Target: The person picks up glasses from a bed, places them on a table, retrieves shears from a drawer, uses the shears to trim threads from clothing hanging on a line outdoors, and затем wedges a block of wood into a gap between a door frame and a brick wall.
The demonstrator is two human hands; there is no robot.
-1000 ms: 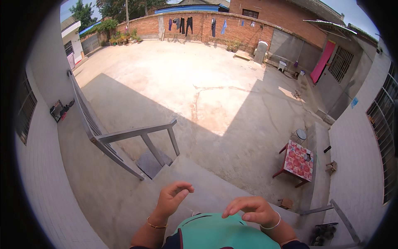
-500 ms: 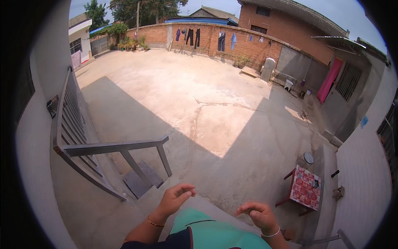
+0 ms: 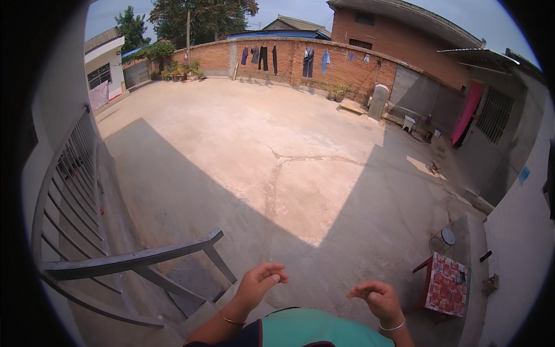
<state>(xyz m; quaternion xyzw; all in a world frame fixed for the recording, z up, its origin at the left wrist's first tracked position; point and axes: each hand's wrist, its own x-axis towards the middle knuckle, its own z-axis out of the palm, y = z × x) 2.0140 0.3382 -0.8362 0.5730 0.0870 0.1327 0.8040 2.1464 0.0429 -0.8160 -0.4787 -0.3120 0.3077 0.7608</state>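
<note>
My left hand is raised low in the picture, thumb a little apart from its loosely bent fingers. Nothing shows in it, and a thin bracelet circles the wrist. Across from it, my right hand is also lifted, its fingers curved toward the left and empty. A pale bangle sits on that wrist. The two hands are apart. Below them is the green front of my clothing. A grey metal handrail runs just left of my left hand, untouched.
A red table with a patterned top and a round stool stand at the right. Concrete yard spreads ahead, partly shaded. Clothes hang along the brick wall; potted plants line its foot.
Both hands have shifted slightly right in the picture, still raised and empty. The handrail sits lower and nearer, and the table has moved right and down, as my viewpoint has gone forward.
</note>
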